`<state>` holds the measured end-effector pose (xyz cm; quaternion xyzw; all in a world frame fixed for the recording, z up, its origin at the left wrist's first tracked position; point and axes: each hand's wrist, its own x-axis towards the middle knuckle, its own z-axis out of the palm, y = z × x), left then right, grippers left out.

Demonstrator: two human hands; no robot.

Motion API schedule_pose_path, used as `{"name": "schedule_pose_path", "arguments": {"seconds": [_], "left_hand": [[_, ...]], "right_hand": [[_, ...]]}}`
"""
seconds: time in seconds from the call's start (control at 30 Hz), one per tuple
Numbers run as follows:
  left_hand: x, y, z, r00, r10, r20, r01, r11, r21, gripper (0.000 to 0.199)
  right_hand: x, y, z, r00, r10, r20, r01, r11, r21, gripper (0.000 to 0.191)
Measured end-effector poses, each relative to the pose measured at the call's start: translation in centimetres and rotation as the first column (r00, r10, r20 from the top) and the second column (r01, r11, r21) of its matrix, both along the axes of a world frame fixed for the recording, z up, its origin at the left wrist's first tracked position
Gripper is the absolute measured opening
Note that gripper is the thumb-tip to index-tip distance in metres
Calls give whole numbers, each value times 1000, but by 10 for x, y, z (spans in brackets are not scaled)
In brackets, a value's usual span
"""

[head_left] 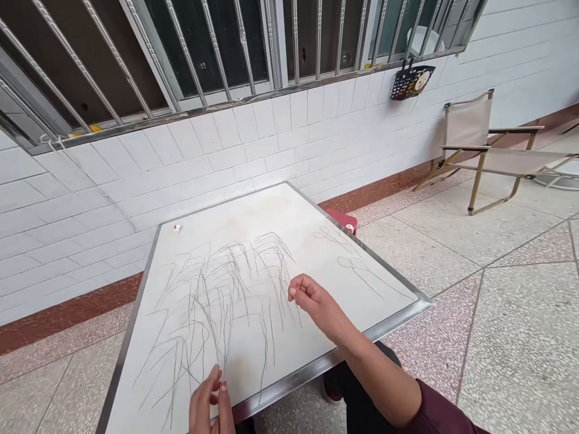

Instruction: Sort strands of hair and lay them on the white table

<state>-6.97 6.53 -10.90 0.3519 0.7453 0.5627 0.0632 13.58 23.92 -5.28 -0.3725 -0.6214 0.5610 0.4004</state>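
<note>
Many thin dark strands (266, 325), like fine wires, lie bent and crossing over the white tabletop (253, 211). Along the right side, a few strands (350, 263) have small loops at one end. My right hand (312, 298) hovers over the table at the right of the main spread, thumb and forefinger pinched; anything between them is too fine to make out. Low in the view, my left hand (210, 401) is by the near edge, its thumb and finger close together near strand ends. Whether it grips a strand is hidden.
A small white and red bit (178, 228) sits at the table's far left corner. Beyond are a white tiled wall (226, 144) and barred windows. A red stool (344, 220) stands beside the table, a folding chair (486, 147) farther right. A dark basket (411, 81) hangs from the bars.
</note>
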Motion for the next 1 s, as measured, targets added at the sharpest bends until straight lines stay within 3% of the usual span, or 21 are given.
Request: {"name": "schedule_pose_path", "arguments": {"seconds": [0.1,0.23,0.33,0.47,0.6,0.77,1.0], "left_hand": [[17,6,37,941,-64,332,51,997,50,44],[40,16,79,762,-393,514,341,919,197,50],[57,12,94,659,-422,623,313,907,283,45],[69,-7,98,624,-422,658,241,905,351,39],[74,-25,97,658,-455,600,293,889,352,37],[77,-43,93,691,-492,530,400,871,286,36],[74,-56,96,675,-529,514,392,847,358,39]], "right_hand": [[1,-43,3,978,139,-155,-157,981,-115,17],[2,-83,8,961,215,-172,-234,967,-97,19],[3,-102,11,956,254,-147,-263,963,-49,21],[7,-122,13,943,301,-139,-306,952,-17,25],[7,-138,15,925,336,-179,-336,941,31,29],[1,-152,19,941,262,-214,-259,965,41,28],[-2,-159,12,960,228,-162,-230,973,9,30]]}}
